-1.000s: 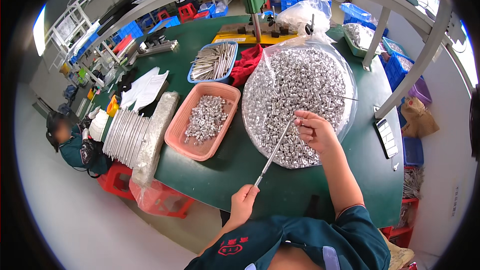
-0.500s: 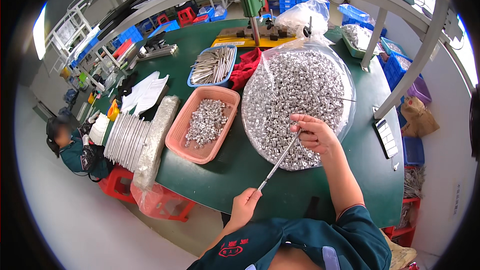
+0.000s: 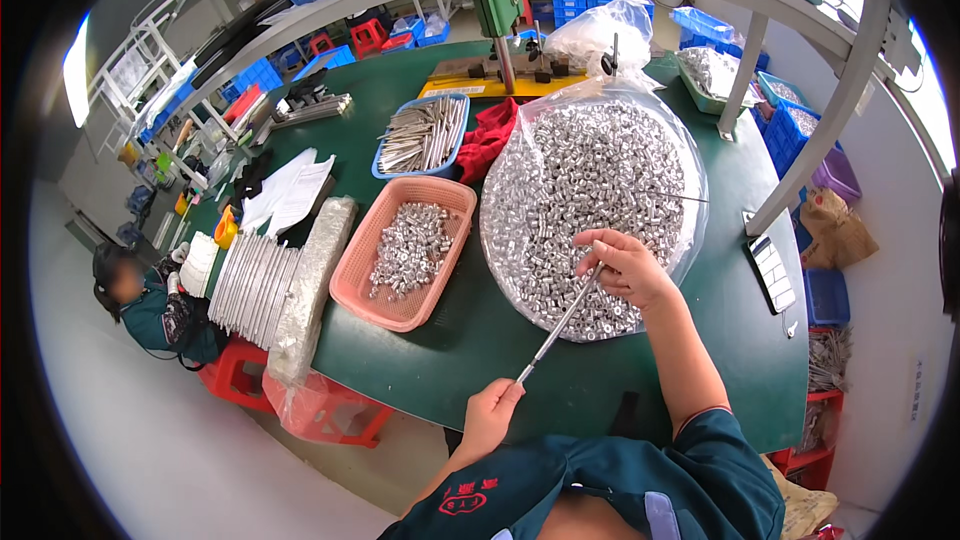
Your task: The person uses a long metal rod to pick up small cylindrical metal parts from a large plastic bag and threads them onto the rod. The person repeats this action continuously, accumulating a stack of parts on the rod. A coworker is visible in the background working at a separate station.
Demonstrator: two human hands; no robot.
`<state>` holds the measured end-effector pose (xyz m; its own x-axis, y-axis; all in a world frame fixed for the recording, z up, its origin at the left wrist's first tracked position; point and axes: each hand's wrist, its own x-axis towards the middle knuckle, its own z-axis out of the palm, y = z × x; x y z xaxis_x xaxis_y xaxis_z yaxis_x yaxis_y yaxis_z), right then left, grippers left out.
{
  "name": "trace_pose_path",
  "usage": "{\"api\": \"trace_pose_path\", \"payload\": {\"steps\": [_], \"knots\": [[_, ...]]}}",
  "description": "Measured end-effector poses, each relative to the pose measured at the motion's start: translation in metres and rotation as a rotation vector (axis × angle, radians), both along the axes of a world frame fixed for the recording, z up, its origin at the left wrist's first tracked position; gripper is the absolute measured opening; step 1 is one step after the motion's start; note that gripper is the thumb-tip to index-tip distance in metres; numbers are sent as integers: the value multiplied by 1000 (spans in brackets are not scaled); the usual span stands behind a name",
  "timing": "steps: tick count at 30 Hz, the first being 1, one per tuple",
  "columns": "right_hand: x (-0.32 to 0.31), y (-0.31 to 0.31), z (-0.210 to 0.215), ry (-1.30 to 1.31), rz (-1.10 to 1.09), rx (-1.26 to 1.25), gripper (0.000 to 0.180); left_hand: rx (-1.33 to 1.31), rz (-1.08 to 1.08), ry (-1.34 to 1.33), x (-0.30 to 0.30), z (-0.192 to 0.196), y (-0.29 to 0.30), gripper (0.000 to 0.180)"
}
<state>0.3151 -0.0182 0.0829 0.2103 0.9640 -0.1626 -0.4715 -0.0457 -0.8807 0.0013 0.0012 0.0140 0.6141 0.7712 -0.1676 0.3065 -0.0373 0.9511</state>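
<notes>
- The dark green desk (image 3: 425,370) is the big one, carrying pretty much everything below.
- Next up, a round, clear plastic bag (image 3: 503,215) full of short silver metal sleeves (image 3: 600,165), right in front of the person.
- Then a pink, rectangular plastic mesh basket (image 3: 385,314) left of the bag, with a smaller pile of silver metal bits inside.
- Smaller blue plastic basket (image 3: 464,120) behind that, loaded with thin metal sticks.
- The slim, straight silver metal rod (image 3: 560,330) slants from near the desk's front edge up over the bag.
- Right hand (image 3: 630,270): thumb and forefinger at the rod's upper end, other fingers curled. Can't tell if a sleeve's pinched there.
- Left hand (image 3: 490,412): fingers wrapped round the lower end. I'd call this the working-at-the-tip step; next move probably calls for a steady left grip and careful right fingertips.
</notes>
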Motion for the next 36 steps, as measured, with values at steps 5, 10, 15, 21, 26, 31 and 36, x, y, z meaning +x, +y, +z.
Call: {"api": "trace_pose_path", "payload": {"steps": [5,10,15,21,26,31,36], "knots": [[-7,4,-1,178,-45,10,32,-32,24,-36,-2,-6,0,19],[-7,5,-9,296,-43,27,32,-25,14,-51,-2,-10,1,19],[-13,8,-6,228,-84,-8,32,-12,15,-47,-2,-8,0,19],[-14,7,-5,127,-67,36,30,-36,37,-66,-2,-10,0,18],[-30,11,-2,-92,-177,26,31,43,54,-58,0,-12,-2,20],[-47,12,-2,6,62,-33,45,-16,103,-96,-1,-10,-1,21],[-33,9,-6,-46,-84,-46,51,-129,151,-100,-2,-9,1,20]]}}
